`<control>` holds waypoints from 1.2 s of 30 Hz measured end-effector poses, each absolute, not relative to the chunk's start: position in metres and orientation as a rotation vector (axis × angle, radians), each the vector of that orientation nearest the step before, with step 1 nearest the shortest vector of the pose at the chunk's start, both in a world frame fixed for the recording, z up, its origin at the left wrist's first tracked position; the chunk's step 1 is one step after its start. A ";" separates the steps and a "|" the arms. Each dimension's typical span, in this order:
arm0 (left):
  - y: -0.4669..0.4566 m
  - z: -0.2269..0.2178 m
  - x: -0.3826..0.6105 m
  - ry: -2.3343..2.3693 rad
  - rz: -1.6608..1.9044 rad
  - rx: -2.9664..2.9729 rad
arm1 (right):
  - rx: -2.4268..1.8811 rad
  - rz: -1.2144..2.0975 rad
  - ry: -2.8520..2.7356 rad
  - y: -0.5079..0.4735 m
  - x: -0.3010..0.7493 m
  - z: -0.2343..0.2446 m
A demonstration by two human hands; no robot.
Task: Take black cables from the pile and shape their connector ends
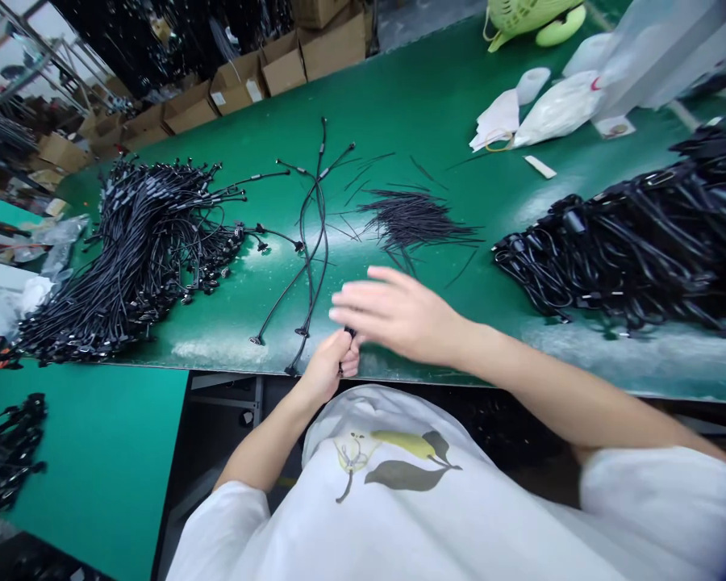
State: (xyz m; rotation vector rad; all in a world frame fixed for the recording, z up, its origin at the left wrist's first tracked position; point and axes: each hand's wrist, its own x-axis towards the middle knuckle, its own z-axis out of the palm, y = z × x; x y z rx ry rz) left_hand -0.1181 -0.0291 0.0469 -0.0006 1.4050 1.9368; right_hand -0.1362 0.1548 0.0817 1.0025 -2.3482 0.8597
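Observation:
Near the table's front edge, my left hand is closed in a fist around a black cable; only small dark bits of it show between and above the fingers. My right hand hovers just above and to the right of it, fingers stretched out and slightly blurred, with nothing visible in them. Beyond the hands lies a loose pile of thin black ties, some strewn around it. Several black cables with connectors lie crossed on the table left of that pile.
A big heap of straight black cables covers the left of the green table. Coiled black cables are piled at right. Farther back are white plastic bags, a yellow-green basket and cardboard boxes. A lower green surface adjoins at left.

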 end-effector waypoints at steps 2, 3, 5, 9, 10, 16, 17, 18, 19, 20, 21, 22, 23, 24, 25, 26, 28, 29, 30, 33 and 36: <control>-0.039 0.045 -0.121 1.545 1.730 0.182 | 1.255 0.447 -2.446 0.162 -0.122 0.074; -0.043 0.044 -0.120 1.640 1.597 0.295 | 1.310 0.307 -2.499 0.163 -0.115 0.068; -0.048 0.045 -0.118 1.878 1.288 0.535 | 1.352 0.181 -2.628 0.164 -0.104 0.055; -0.048 0.048 -0.111 2.221 0.812 0.805 | 1.334 0.283 -2.841 0.165 -0.094 0.033; -0.047 0.049 -0.111 2.240 0.771 0.812 | 1.330 0.298 -2.857 0.166 -0.093 0.030; -0.042 0.042 -0.119 2.156 0.822 0.864 | 1.360 0.209 -2.821 0.168 -0.090 0.021; -0.041 0.036 -0.120 2.110 0.856 0.839 | 1.367 0.219 -2.833 0.167 -0.089 0.020; -0.039 0.030 -0.120 2.061 0.912 0.790 | 1.362 0.247 -2.861 0.167 -0.089 0.020; -0.036 0.023 -0.119 2.008 0.989 0.721 | 1.342 0.297 -2.898 0.169 -0.090 0.020; -0.034 0.016 -0.118 1.951 1.086 0.637 | 1.301 0.376 -2.939 0.172 -0.092 0.021; -0.031 0.010 -0.117 1.887 1.196 0.541 | 1.232 0.485 -2.971 0.179 -0.095 0.022; -0.029 0.006 -0.116 1.822 1.317 0.432 | 1.131 0.608 -2.982 0.190 -0.101 0.023; -0.028 0.003 -0.116 1.751 1.440 0.319 | 0.983 0.714 -2.973 0.204 -0.107 0.024; -0.026 0.003 -0.116 1.675 1.559 0.209 | 0.791 0.769 -2.948 0.221 -0.114 0.023; -0.025 0.005 -0.117 1.600 1.673 0.108 | 0.578 0.762 -2.917 0.240 -0.121 0.019; -0.023 0.009 -0.119 1.532 1.774 0.027 | 0.370 0.691 -2.890 0.259 -0.128 0.014; -0.019 0.021 -0.124 1.419 1.914 -0.058 | 0.119 0.457 -2.880 0.290 -0.138 -0.001; -0.017 0.027 -0.126 1.377 1.951 -0.071 | 0.087 0.342 -2.892 0.301 -0.141 -0.009; -0.015 0.032 -0.127 1.345 1.971 -0.078 | 0.105 0.247 -2.905 0.307 -0.142 -0.016; -0.010 0.040 -0.128 1.291 1.992 -0.095 | 0.190 0.084 -2.895 0.308 -0.137 -0.026; -0.009 0.037 -0.127 1.249 2.021 -0.103 | 0.201 0.052 -2.885 0.303 -0.132 -0.022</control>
